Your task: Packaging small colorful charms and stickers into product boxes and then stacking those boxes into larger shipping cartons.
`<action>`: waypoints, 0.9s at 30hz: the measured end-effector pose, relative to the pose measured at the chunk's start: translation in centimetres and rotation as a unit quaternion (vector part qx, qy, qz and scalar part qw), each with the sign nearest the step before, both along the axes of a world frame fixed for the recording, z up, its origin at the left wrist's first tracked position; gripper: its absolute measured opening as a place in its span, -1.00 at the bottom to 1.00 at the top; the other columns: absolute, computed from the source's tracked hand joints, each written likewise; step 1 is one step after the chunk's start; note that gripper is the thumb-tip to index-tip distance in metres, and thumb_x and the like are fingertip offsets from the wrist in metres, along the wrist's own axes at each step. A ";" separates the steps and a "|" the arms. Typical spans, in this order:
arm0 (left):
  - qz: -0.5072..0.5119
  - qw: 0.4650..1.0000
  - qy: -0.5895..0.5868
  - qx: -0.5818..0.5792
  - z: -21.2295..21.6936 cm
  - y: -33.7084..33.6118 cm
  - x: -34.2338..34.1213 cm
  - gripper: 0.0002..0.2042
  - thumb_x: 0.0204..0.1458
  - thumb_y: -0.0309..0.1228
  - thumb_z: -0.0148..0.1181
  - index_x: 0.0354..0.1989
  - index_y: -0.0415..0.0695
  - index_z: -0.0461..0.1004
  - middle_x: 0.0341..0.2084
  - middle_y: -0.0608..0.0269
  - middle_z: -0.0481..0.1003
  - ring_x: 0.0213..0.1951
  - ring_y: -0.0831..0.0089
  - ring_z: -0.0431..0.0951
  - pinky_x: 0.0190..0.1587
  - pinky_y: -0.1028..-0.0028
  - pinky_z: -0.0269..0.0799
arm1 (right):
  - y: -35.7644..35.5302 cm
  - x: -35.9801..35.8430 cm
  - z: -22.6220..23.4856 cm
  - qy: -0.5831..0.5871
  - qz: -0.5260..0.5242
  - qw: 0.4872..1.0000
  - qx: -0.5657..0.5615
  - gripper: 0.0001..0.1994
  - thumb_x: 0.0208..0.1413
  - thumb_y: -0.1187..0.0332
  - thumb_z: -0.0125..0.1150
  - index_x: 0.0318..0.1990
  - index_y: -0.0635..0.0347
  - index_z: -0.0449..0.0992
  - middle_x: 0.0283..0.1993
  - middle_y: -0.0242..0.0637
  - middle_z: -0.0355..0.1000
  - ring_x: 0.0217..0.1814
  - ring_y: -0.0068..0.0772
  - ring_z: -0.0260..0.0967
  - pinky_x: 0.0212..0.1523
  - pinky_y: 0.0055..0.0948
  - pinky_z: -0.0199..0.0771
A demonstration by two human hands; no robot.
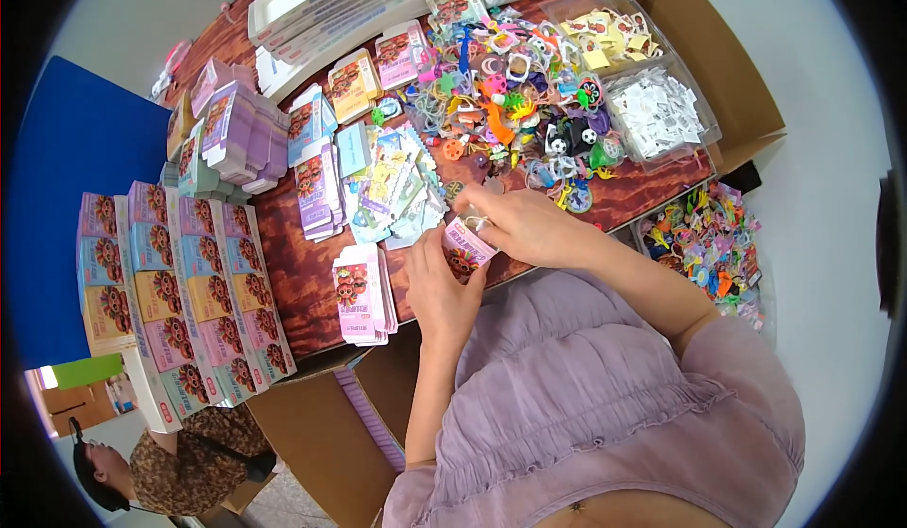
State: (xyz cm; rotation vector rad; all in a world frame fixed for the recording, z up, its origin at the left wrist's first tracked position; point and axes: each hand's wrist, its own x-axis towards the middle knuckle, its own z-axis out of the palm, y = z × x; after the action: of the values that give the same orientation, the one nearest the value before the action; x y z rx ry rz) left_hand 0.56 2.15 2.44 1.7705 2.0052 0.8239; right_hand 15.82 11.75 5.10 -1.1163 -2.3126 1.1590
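What is pinched under the right hand (529, 226) at the mouth of the small pink box (468, 247) cannot be made out. The box's near end is hidden by the left hand (439, 292), which is closed around it. A dark wooden table (302, 273) is seen, edged by white floor. The box is held over the table's near edge, its long axis running from near left to far right, mouth towards the heap of coloured trinkets (529, 103). A flat pink stack (364, 294) lies just left.
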 end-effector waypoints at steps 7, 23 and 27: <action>0.012 1.000 -0.017 0.021 -0.6 -0.8 -0.3 -0.28 -0.25 -0.42 0.50 0.16 -0.21 0.28 0.01 -0.03 0.38 0.06 0.00 0.37 0.11 0.16 0.31 | 0.0 -0.4 -0.5 0.099 0.049 0.990 0.083 -0.74 0.06 0.48 0.15 -0.06 0.19 0.43 -0.31 -0.17 0.47 -0.28 -0.07 0.47 -0.19 -0.16 0.45; 0.029 0.998 -0.043 0.038 -0.7 -0.6 0.0 -0.28 -0.25 -0.43 0.50 0.14 -0.26 0.27 -0.04 -0.08 0.40 0.02 -0.02 0.40 0.05 0.16 0.35 | -2.1 -0.6 1.4 0.121 -0.069 0.958 0.251 -0.68 -0.05 0.34 0.35 -0.11 0.22 0.54 0.01 -0.18 0.40 -0.01 -0.13 0.40 -0.09 -0.24 0.43; 0.020 0.998 -0.013 0.054 -0.5 -0.3 0.4 -0.28 -0.24 -0.43 0.50 0.15 -0.27 0.26 -0.01 -0.08 0.39 0.05 -0.02 0.39 0.08 0.15 0.34 | -1.7 -0.2 -0.7 0.118 -0.058 0.950 0.283 -0.74 -0.05 0.42 0.33 -0.16 0.22 0.56 0.01 -0.18 0.41 0.06 -0.11 0.36 -0.03 -0.24 0.40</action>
State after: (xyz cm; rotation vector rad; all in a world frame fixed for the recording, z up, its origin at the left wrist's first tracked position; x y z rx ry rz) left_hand 0.99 1.83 1.93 1.7718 2.0212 0.9803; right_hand 15.65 10.02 4.40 -0.8279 -2.1497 0.4915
